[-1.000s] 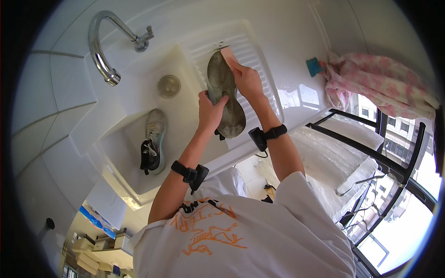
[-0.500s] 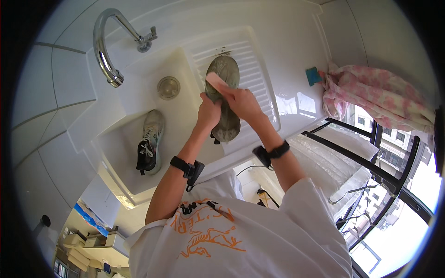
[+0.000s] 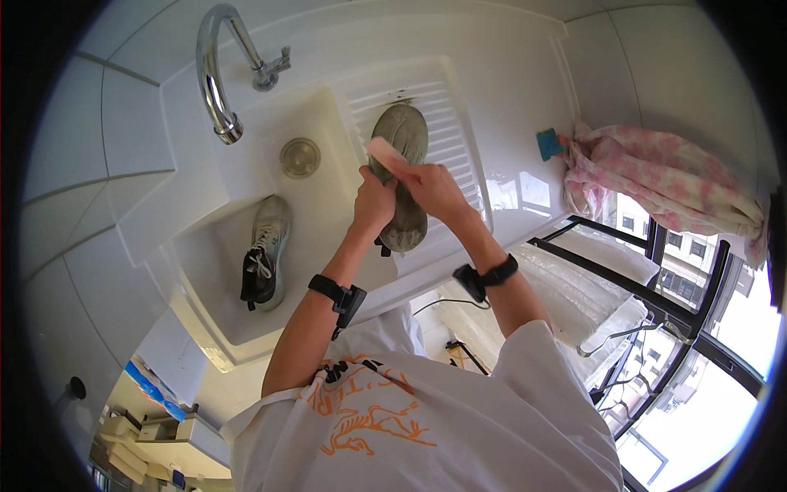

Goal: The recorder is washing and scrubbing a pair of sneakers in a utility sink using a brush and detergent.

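Note:
A worn grey shoe (image 3: 405,221) lies sole up over the ribbed washboard part of the white sink. My left hand (image 3: 375,201) is closed on its left edge, near the middle. My right hand (image 3: 434,193) grips a flat pink brush (image 3: 385,152), whose far end slants across the sole; its underside is hidden. A second shoe (image 3: 266,250), grey with a black heel and white laces, stands upright in the basin to the left. Black straps with small devices are on both my forearms.
A chrome faucet (image 3: 215,90) arches over the basin, beyond the round drain (image 3: 300,157). At right a blue-green sponge (image 3: 549,144) lies beside a pink-and-white cloth (image 3: 656,168). A black-framed window and white padded bundle (image 3: 574,279) are at lower right.
The view has shifted slightly. The pink brush and my right hand have moved a little toward me along the sole; my left hand keeps its hold on the shoe.

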`<state>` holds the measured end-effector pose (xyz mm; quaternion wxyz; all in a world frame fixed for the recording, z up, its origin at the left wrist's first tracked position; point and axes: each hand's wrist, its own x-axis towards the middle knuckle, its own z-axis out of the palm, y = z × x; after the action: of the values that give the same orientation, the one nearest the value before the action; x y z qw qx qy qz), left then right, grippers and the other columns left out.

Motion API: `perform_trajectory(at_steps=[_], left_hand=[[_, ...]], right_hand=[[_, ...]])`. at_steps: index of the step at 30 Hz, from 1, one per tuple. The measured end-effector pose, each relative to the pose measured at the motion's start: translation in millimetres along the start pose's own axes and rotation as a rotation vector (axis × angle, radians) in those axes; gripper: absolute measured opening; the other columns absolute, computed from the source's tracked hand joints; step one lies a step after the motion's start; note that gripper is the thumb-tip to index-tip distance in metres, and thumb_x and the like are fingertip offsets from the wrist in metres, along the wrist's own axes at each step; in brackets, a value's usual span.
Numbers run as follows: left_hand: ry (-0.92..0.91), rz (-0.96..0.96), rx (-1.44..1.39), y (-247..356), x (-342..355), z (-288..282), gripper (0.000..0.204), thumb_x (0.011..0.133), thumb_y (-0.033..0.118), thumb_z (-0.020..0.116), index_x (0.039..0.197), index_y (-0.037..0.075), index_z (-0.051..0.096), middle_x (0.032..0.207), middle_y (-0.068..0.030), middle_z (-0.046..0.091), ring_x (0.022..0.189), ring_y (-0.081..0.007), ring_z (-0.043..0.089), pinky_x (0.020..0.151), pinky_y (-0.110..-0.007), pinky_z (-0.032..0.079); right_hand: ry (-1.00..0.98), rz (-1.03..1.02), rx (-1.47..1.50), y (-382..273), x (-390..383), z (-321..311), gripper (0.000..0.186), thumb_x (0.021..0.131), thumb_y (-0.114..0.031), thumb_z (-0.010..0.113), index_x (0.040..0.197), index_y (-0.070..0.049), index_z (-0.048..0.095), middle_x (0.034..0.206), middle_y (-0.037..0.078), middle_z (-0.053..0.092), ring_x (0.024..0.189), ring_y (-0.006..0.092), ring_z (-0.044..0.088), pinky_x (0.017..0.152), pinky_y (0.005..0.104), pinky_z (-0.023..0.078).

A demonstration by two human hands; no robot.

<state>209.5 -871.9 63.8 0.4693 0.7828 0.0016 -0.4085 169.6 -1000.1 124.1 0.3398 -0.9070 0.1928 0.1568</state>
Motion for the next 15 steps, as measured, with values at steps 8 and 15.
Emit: perform_trajectory(at_steps=[8,15], left_hand=[[0.009,0.022,0.035,2.5,2.1,1.2,0.046,0.093,0.023,0.056,0.12,-0.004,0.031,0.103,-0.0357,0.063,0.096,-0.0519,0.062,0.084,-0.054,0.049],[-0.001,0.029,0.003,-0.8,3.2,0.5,0.047,0.093,0.023,0.055,0.122,-0.005,0.031,0.104,-0.0343,0.063,0.098,-0.0502,0.062,0.084,-0.053,0.049]], right_hand=[[0.123,0.032,-0.055,7.4,72.5,-15.6,0.029,0.092,-0.022,0.059,0.119,-0.019,0.068,0.092,0.021,0.068,0.088,0.0425,0.063,0.075,0.0422,0.053],[-0.029,-0.105,-0.014,-3.9,8.6,6.7,0.03,0.089,-0.016,0.06,0.118,-0.021,0.069,0.093,0.019,0.069,0.086,0.0412,0.064,0.078,0.0415,0.053]])
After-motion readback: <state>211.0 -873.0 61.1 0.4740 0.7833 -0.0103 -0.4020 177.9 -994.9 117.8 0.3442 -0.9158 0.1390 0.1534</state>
